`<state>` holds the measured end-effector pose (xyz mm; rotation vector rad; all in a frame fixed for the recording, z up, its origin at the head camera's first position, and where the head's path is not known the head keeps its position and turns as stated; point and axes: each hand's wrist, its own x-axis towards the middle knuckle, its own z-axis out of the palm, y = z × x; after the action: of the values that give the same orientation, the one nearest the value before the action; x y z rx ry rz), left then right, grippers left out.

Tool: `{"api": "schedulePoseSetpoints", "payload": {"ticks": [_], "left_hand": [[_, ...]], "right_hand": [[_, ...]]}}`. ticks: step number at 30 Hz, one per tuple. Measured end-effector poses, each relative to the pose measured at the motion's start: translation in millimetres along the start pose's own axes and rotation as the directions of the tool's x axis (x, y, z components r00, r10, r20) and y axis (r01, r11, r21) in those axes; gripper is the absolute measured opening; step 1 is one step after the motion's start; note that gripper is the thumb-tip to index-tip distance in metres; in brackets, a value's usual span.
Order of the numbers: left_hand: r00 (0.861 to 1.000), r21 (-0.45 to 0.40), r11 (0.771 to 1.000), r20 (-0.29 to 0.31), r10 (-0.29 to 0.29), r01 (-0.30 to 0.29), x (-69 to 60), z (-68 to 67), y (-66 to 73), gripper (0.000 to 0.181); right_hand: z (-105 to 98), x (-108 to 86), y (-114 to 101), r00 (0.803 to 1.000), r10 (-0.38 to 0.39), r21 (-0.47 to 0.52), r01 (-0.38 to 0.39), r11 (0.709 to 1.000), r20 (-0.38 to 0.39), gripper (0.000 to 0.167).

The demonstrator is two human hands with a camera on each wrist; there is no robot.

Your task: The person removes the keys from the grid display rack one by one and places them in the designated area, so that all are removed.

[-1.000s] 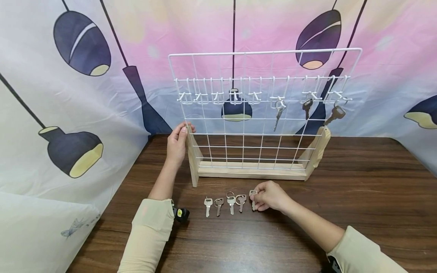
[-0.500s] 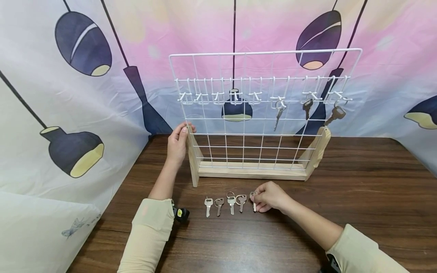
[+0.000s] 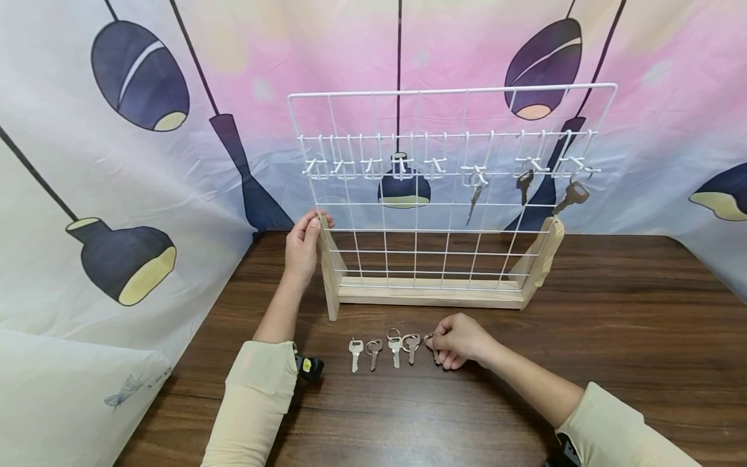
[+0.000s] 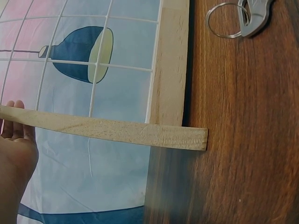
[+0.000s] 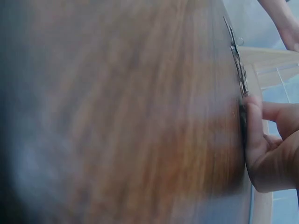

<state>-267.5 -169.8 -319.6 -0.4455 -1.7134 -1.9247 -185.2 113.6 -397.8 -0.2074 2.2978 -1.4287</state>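
Note:
My left hand (image 3: 303,250) grips the top of the wooden left upright (image 3: 330,275) of a white wire grid rack (image 3: 432,297). In the left wrist view its fingers lie behind that upright (image 4: 103,129). On the table in front of the rack, my right hand (image 3: 465,341) pinches a key (image 3: 430,342) by its head, at the right end of a row. The key's shaft slants down to the right, partly beside the fingers. Several keys lie to its left, among them a silver key (image 3: 395,344) with a ring and a darker key (image 3: 412,345).
White hooks (image 3: 400,167) line the rack's upper part. Three keys hang on the right-hand hooks: a silver key (image 3: 475,194), a dark key (image 3: 524,187) and a brownish key (image 3: 572,196). A printed cloth (image 3: 233,52) stands behind the dark wooden table (image 3: 630,324).
The key in my right hand has tilted, its tip swinging right, and now looks darker. My right hand has shifted slightly downward. My left hand stays on the upright.

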Motion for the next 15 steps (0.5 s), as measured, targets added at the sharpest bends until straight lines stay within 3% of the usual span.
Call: {"api": "schedulePoseSetpoints", "payload": {"ticks": [5, 15], "left_hand": [[1.000, 0.000, 1.000, -0.001, 0.001, -0.001, -0.7, 0.6, 1.6, 0.028], [1.000, 0.013, 1.000, 0.004, -0.007, 0.007, -1.1, 0.6, 3.4, 0.031]], "right_hand": [[3.8, -1.5, -1.1, 1.000, -0.010, -0.049, 0.009, 0.999, -0.025, 0.016], [7.6, -2.4, -2.8, 0.996, 0.021, -0.027, -0.023, 0.999, -0.083, 0.017]]}}
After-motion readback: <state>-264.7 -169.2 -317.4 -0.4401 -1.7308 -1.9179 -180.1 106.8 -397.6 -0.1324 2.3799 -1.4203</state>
